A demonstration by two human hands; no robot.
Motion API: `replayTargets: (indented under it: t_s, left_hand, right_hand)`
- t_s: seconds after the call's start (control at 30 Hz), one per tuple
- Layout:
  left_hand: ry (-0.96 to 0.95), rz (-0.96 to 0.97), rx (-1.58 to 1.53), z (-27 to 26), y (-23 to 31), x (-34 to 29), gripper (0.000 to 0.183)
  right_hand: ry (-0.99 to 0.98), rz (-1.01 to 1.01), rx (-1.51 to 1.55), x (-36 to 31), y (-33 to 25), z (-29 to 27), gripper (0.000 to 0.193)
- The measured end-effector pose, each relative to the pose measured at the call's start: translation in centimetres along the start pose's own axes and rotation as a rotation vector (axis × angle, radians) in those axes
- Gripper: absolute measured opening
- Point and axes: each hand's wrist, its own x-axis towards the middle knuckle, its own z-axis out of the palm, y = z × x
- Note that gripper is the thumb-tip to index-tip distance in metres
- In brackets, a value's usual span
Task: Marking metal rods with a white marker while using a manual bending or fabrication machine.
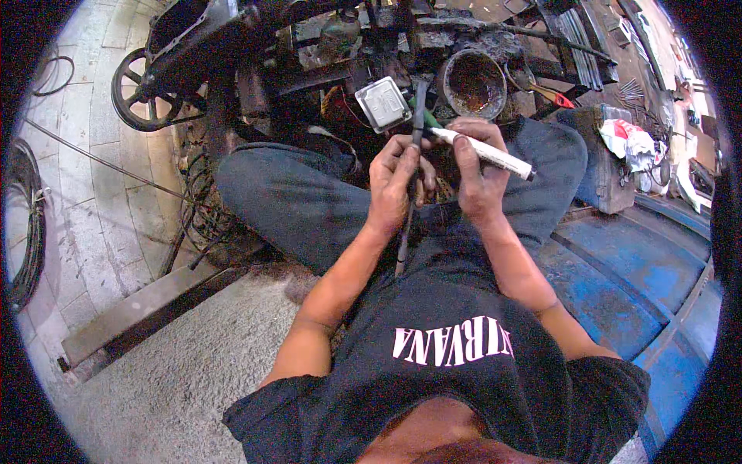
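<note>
My left hand (393, 184) is closed around a long dark metal rod (420, 116), which stands lengthwise in front of my body. Its flattened far end points away from me, and the near end reaches down to my shirt. A white marker (501, 158) lies across the fingers of my right hand (481, 179), gripped under the thumb. The marker's left end is close to the rod; whether they touch I cannot tell. Something green (430, 117) shows beside that end. Beyond my hands sit a square silvery metal box (384, 104) and a round, dirty metal pot (502, 93).
A tool with a red-tipped handle (553, 95) lies right of the pot. At the far left are a black handwheel (127, 91) on a machine and a coiled cable (27, 232). A steel beam (139, 313), a grey-blue case (603, 182) and blue metal panels (610, 271) flank me.
</note>
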Motion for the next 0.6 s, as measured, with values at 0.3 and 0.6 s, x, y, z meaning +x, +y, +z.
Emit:
replayTargets:
  t_s: [0.3, 0.6]
  left_hand:
    - [-0.016, 0.036, -0.061, 0.24, -0.01, -0.13, 0.025]
    - [0.006, 0.012, -0.006, 0.2, 0.37, -0.27, 0.028]
  right_hand:
    - [-0.025, -0.003, 0.04, -0.14, 0.13, 0.13, 0.009]
    - [-0.032, 0.013, 0.07, -0.13, -0.14, 0.28, 0.009]
